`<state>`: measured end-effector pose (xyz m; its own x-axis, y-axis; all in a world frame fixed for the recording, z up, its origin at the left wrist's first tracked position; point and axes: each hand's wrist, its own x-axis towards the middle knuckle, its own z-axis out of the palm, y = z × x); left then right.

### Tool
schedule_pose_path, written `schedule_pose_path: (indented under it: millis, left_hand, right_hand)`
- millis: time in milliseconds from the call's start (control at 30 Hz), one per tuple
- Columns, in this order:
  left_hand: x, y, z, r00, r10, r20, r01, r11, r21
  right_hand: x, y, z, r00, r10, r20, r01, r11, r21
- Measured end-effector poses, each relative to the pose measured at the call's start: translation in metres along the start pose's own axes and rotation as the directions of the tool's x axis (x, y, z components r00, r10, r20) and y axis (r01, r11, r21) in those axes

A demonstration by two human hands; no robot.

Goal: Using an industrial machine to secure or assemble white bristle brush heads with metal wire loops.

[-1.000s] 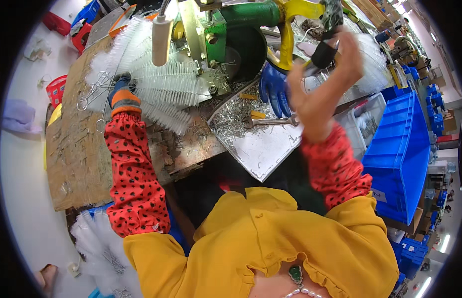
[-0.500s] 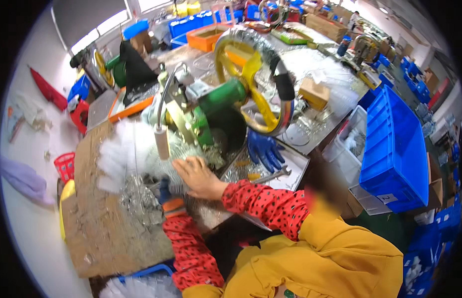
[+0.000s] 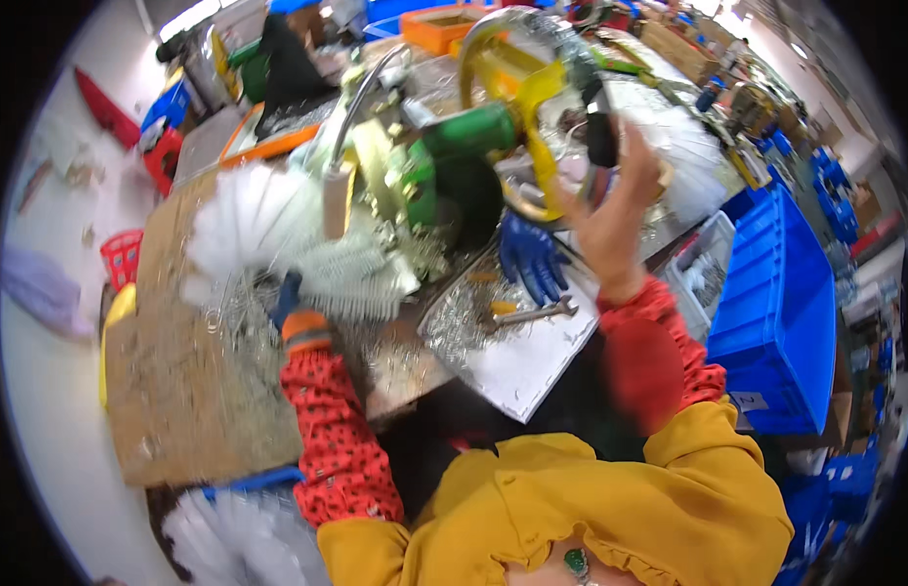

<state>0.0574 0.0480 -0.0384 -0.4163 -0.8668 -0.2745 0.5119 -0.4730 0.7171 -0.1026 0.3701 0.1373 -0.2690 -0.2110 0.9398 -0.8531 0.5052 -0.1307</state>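
My left hand (image 3: 290, 303), in a dark blue glove with an orange cuff, is beside a comb-like row of clear plastic pieces (image 3: 351, 281). Its fingers are too dark and blurred to make out. To the right, my bare right hand (image 3: 615, 230) is raised with thumb and fingers apart, close to the black-wrapped part of a handwheel (image 3: 544, 88) with yellow spokes. Whether it touches the rim I cannot tell. The wheel belongs to a green hand press (image 3: 464, 137). A pale wooden-looking handle (image 3: 337, 203) hangs from a curved metal arm above the plastic.
A fan of clear plastic (image 3: 244, 220) covers part of the worn cardboard (image 3: 170, 391). Beside the press lie a blue glove (image 3: 532, 259) and a wrench (image 3: 537, 313) on a white tray (image 3: 517, 376). A large blue crate (image 3: 771, 313) stands at the right.
My right hand has left the plastic pieces and risen rightward to the handwheel. My left hand has shifted slightly left and stays by the plastic. The view has tilted a little.
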Motion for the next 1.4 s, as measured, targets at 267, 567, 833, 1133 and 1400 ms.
schedule_pose_path:
  millis: [267,567,833,1133,1400]
  left_hand:
    - [0.040,-0.021,-0.008,0.935,0.294,-0.198,-0.244,0.938,0.245]
    - [0.038,-0.022,0.024,0.966,0.152,-0.209,-0.093,0.959,0.266]
    - [0.029,-0.008,-0.003,0.936,0.210,-0.283,-0.125,0.948,0.292]
    - [0.024,0.000,0.008,0.922,0.246,-0.297,-0.160,0.945,0.286]
    - [0.028,-0.001,0.012,0.918,0.256,-0.304,-0.177,0.948,0.266]
  right_hand:
    - [0.032,0.032,0.010,0.855,0.391,0.342,-0.482,0.841,0.244]
    - [0.154,0.053,0.017,0.703,0.136,0.698,-0.203,0.979,0.014]
    - [0.169,0.057,0.077,0.604,0.085,0.793,-0.176,0.984,0.028]
    - [-0.009,0.035,0.029,0.905,0.422,0.054,-0.417,0.858,0.299]
    - [-0.087,0.046,0.018,0.812,0.355,0.464,-0.522,0.798,0.302]
